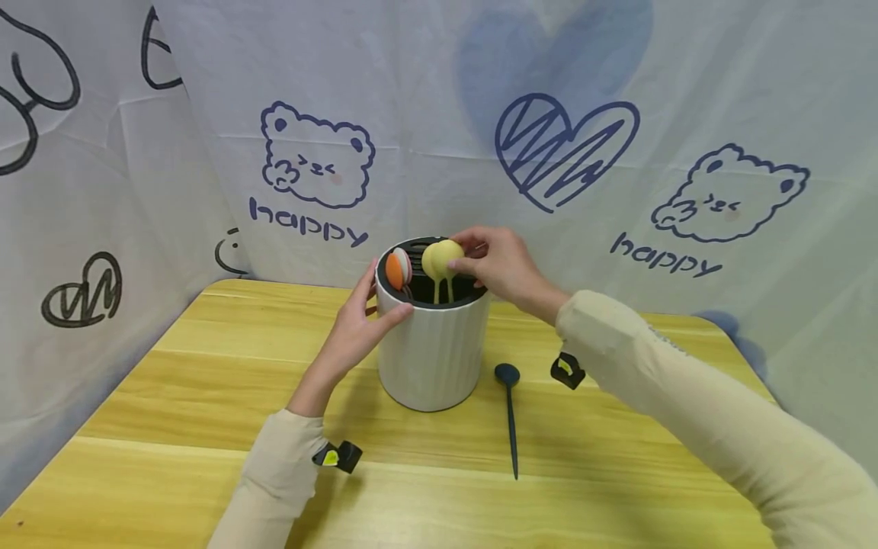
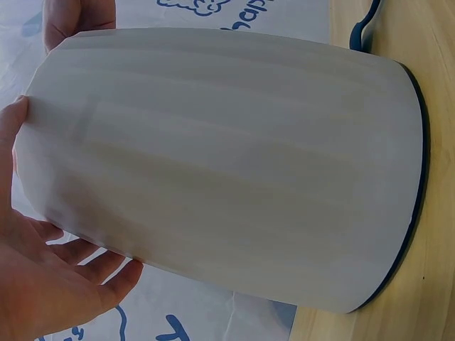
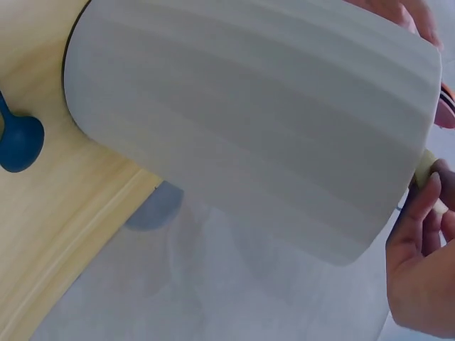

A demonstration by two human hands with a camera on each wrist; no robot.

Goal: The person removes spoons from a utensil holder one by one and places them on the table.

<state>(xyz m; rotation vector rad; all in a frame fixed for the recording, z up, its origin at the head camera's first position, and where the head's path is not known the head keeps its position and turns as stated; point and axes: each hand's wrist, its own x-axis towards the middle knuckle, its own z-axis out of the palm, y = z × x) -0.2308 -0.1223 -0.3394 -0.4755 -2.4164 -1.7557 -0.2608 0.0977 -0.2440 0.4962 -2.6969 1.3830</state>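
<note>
A white ribbed utensil holder (image 1: 432,354) with a black inner rim stands upright on the table. My left hand (image 1: 350,332) grips its upper left side, thumb at the front rim and the other fingers round the side. Over the opening, my right hand (image 1: 504,267) pinches a yellow spoon (image 1: 451,252) by its round head, its thin handle pointing down inside. A second yellow head on a thin handle overlaps it on the left. Orange, white and pink round heads (image 1: 395,272) lean at the left of the opening. The lower handle ends are hidden by the holder wall.
A black spoon (image 1: 507,374) lies on the wooden table (image 1: 206,404) to the right of the holder, head toward the back. White cloth (image 1: 425,91) with blue drawings hangs behind the table and on the left.
</note>
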